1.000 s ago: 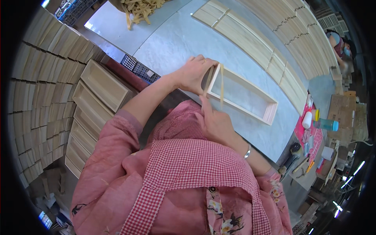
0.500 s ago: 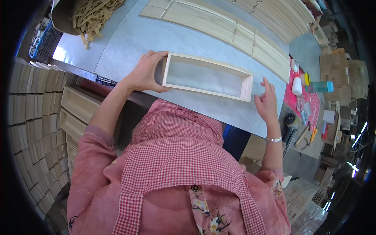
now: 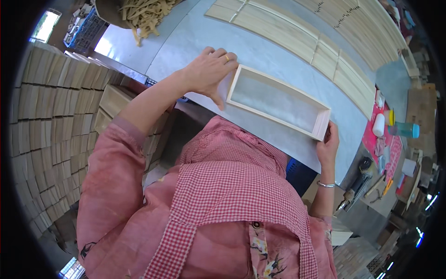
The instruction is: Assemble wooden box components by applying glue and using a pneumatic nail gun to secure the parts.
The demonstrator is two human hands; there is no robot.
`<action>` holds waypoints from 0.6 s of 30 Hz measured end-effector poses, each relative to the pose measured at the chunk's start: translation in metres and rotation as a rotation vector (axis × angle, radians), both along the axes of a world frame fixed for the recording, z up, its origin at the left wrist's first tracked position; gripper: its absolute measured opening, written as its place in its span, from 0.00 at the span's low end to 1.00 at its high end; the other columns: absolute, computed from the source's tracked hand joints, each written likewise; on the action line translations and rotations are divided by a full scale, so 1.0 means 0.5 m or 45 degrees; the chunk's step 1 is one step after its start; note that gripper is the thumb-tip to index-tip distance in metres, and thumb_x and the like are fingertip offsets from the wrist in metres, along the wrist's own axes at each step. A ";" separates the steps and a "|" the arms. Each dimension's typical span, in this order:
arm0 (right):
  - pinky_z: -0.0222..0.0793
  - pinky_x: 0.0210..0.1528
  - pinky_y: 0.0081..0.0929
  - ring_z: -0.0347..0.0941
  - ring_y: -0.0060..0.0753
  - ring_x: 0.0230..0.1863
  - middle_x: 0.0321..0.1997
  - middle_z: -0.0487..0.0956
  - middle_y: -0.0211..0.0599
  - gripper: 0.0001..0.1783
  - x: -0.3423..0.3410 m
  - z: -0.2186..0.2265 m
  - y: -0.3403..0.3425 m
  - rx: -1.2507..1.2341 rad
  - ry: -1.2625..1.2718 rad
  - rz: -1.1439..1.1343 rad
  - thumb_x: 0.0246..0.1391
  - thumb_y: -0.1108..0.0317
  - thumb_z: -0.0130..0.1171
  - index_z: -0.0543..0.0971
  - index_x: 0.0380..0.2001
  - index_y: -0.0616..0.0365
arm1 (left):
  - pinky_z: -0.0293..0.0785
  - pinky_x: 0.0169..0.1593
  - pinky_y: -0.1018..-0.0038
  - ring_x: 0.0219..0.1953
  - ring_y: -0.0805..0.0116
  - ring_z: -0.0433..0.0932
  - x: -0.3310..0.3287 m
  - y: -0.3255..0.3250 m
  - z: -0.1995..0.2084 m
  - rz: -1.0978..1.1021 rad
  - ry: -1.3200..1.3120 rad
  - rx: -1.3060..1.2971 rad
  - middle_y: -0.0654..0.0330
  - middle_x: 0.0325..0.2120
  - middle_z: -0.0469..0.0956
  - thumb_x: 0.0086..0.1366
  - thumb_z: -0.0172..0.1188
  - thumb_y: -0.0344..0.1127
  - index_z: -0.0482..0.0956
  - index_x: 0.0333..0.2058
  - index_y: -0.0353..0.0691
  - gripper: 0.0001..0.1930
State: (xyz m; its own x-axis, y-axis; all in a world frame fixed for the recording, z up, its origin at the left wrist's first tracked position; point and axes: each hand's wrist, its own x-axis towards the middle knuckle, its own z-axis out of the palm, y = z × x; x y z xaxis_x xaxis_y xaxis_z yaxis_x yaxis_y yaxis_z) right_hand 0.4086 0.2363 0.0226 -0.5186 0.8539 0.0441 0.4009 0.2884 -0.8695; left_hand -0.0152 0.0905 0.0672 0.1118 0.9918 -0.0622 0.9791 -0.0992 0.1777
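Note:
A long rectangular frame of pale wood (image 3: 278, 114), with the grey tabletop showing through its middle, lies near the table's front edge, slanting down to the right. Around its left end, my left hand (image 3: 209, 74) spreads thumb and fingers wide. The fingertips are close to the upper left corner; whether they touch is unclear, and the thumb stands off from the wood. At the opposite end, my right hand (image 3: 328, 148) has its fingers curled against the short side, some of them hidden by the wood.
Flat pale wood panels (image 3: 278, 35) lie across the table's far side. A bin of tan strips (image 3: 146, 16) stands far left, above stacked wood pieces (image 3: 51, 121). At right are a white bottle (image 3: 378, 124), a teal-lidded container (image 3: 406, 129) and hand tools (image 3: 355, 183).
My right hand has come in from beside the frame and now meets its right end. My left hand has loosened, its thumb moving off the left end. The whole view has shifted and turned.

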 end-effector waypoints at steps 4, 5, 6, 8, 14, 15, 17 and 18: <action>0.71 0.51 0.23 0.74 0.30 0.45 0.46 0.76 0.35 0.26 0.005 -0.010 -0.005 0.070 -0.020 -0.006 0.53 0.88 0.52 0.73 0.56 0.62 | 0.58 0.67 0.56 0.64 0.54 0.64 -0.020 -0.045 -0.053 -0.114 0.071 0.194 0.55 0.64 0.67 0.36 0.77 0.67 0.67 0.64 0.46 0.57; 0.70 0.51 0.23 0.73 0.30 0.44 0.46 0.76 0.35 0.25 0.009 -0.013 -0.006 0.090 -0.032 -0.015 0.53 0.88 0.52 0.73 0.55 0.62 | 0.57 0.67 0.57 0.65 0.54 0.63 -0.012 -0.062 -0.067 -0.096 0.067 0.249 0.55 0.64 0.66 0.40 0.75 0.65 0.68 0.64 0.46 0.53; 0.70 0.50 0.22 0.73 0.30 0.44 0.46 0.75 0.34 0.25 0.006 -0.016 -0.003 0.111 -0.041 -0.025 0.53 0.88 0.52 0.74 0.55 0.62 | 0.57 0.68 0.57 0.66 0.54 0.62 -0.008 -0.076 -0.076 -0.078 0.067 0.305 0.55 0.65 0.65 0.45 0.74 0.63 0.69 0.63 0.47 0.49; 0.70 0.49 0.22 0.72 0.30 0.43 0.46 0.74 0.34 0.24 0.002 -0.021 -0.004 0.151 -0.059 -0.044 0.54 0.87 0.52 0.74 0.54 0.63 | 0.56 0.69 0.57 0.69 0.54 0.59 -0.004 -0.099 -0.085 -0.043 0.066 0.417 0.55 0.67 0.63 0.53 0.71 0.59 0.70 0.63 0.48 0.41; 0.69 0.46 0.22 0.71 0.29 0.41 0.48 0.73 0.35 0.20 -0.004 -0.018 -0.019 0.222 -0.043 -0.109 0.55 0.86 0.53 0.75 0.52 0.63 | 0.65 0.62 0.64 0.60 0.59 0.69 -0.003 -0.114 -0.081 0.228 -0.767 0.417 0.54 0.58 0.72 0.62 0.65 0.42 0.76 0.56 0.44 0.24; 0.69 0.46 0.22 0.70 0.28 0.41 0.48 0.73 0.35 0.20 -0.003 -0.018 -0.019 0.243 -0.054 -0.116 0.55 0.85 0.53 0.76 0.51 0.63 | 0.66 0.61 0.66 0.58 0.61 0.70 0.016 -0.100 -0.071 0.366 -1.036 0.307 0.55 0.56 0.74 0.63 0.64 0.39 0.77 0.54 0.44 0.21; 0.69 0.45 0.21 0.70 0.28 0.40 0.48 0.73 0.35 0.18 0.001 -0.020 -0.023 0.288 -0.077 -0.147 0.55 0.85 0.54 0.77 0.49 0.63 | 0.68 0.58 0.70 0.53 0.65 0.72 0.061 -0.068 -0.045 0.620 -1.563 0.058 0.56 0.51 0.76 0.65 0.62 0.34 0.78 0.50 0.43 0.15; 0.69 0.44 0.21 0.70 0.28 0.40 0.48 0.72 0.35 0.17 0.004 -0.019 -0.026 0.312 -0.095 -0.170 0.55 0.85 0.54 0.77 0.48 0.64 | 0.69 0.56 0.72 0.51 0.67 0.73 0.076 -0.058 -0.035 0.741 -1.825 -0.089 0.57 0.48 0.78 0.66 0.61 0.32 0.79 0.48 0.43 0.13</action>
